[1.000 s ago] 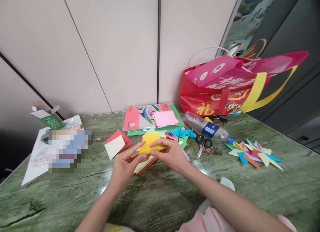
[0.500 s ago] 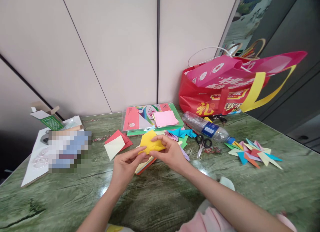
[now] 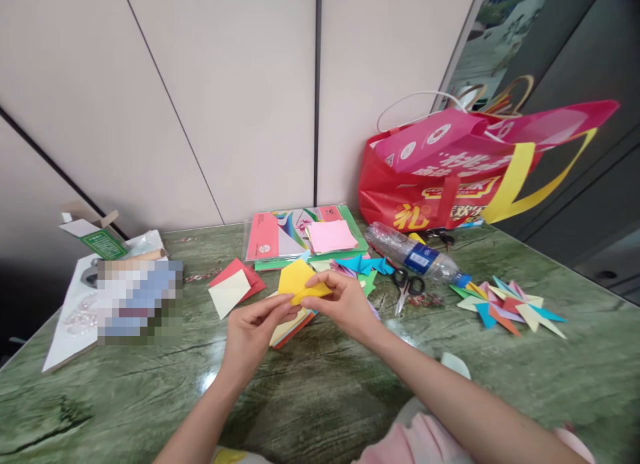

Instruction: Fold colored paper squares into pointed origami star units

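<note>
A yellow sheet of folding paper (image 3: 296,275), partly folded, is held up above the table between both hands. My left hand (image 3: 257,323) pinches its lower left edge between thumb and fingers. On the other side, my right hand (image 3: 340,304) grips the lower right part, with the fingers over a folded flap. Just below the hands lies a stack of coloured paper (image 3: 290,329), partly hidden by them. Left of it are a red sheet (image 3: 254,283) and a cream sheet (image 3: 229,293). Blue folded paper pieces (image 3: 363,265) lie to the right, behind my right hand.
Black-handled scissors (image 3: 403,291) and a plastic bottle (image 3: 417,256) lie to the right. Beyond are folded paper stars (image 3: 510,304) and a red bag (image 3: 425,177). Paper packs (image 3: 273,234) bearing pink squares (image 3: 331,236) rest against the wall. A small box (image 3: 95,234) stands left.
The yellow paper has been tilted and its lower edge bent over, so the upper part now looks flatter and a fold shows along the bottom. Both hands stay in nearly the same place.
</note>
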Available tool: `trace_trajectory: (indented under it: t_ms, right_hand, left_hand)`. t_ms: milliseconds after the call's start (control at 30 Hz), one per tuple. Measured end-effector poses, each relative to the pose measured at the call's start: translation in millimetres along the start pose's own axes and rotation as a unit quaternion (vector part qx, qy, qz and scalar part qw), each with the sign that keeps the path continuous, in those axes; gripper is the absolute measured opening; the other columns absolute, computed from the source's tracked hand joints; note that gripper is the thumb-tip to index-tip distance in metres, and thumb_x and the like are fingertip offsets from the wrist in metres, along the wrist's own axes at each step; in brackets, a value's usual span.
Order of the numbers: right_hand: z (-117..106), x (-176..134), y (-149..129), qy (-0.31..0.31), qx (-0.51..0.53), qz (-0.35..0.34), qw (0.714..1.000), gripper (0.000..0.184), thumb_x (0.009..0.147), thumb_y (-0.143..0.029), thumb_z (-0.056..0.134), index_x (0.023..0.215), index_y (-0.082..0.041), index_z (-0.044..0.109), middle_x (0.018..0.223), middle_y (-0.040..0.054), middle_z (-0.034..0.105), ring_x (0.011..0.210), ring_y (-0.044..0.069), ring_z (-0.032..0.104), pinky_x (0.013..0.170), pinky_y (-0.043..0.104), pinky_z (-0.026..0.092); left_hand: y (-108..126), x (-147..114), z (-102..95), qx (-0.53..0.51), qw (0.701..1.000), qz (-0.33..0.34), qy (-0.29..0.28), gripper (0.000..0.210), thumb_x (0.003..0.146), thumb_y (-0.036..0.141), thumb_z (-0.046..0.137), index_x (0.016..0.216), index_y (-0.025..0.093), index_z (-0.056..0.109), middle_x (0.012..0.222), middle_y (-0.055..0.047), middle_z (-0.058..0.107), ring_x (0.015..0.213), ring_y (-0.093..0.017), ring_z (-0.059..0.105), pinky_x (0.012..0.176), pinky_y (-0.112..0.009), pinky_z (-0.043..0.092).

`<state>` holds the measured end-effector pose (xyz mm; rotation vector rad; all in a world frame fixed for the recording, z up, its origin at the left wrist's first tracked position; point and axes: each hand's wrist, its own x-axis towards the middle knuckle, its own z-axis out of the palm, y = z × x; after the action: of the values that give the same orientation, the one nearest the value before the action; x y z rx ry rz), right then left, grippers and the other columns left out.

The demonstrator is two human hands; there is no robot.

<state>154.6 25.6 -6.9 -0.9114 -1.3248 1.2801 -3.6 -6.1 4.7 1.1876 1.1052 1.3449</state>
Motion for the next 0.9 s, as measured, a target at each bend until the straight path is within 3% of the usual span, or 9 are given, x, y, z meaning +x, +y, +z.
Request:
trace_trajectory:
  t_ms: [267,533,900]
  right_hand:
    - [1,1,-1,0.025,0.007,0.009,1.0,0.027,0.054,-0.029,0.075,0.073,-0.016,0.06,0.07,-0.0005,0.063,0.059,0.011,0.058,0.057,0.023,0.049]
    - [-4,3,-4,-0.021,0.031,0.032,0.999,0.023,0.055,-0.031,0.074,0.066,-0.014,0.064,0.06,-0.0003,0.066,0.054,0.012,0.06,0.056,0.025,0.051]
    - [-1,2,-13,0.014,0.007,0.054,0.998,0.022,0.055,-0.032,0.075,0.055,-0.014,0.061,0.053,0.0011,0.065,0.051,0.014,0.061,0.055,0.028,0.052]
  left_hand:
    - [2,0,1.5,0.005,1.0,0.008,-0.004,0.014,0.066,0.018,0.069,0.079,0.018,0.073,0.079,-0.001,0.074,0.069,-0.02,0.07,0.071,-0.029,0.059]
    - [0,0,-2.1,0.066,0.997,0.024,0.025,0.016,0.066,0.021,0.069,0.081,0.018,0.072,0.081,-0.002,0.074,0.072,-0.022,0.069,0.073,-0.032,0.058]
    - [2,-2,1.5,0.049,0.998,0.015,0.028,0.02,0.067,0.023,0.069,0.085,0.014,0.071,0.082,-0.004,0.074,0.073,-0.024,0.069,0.075,-0.035,0.057]
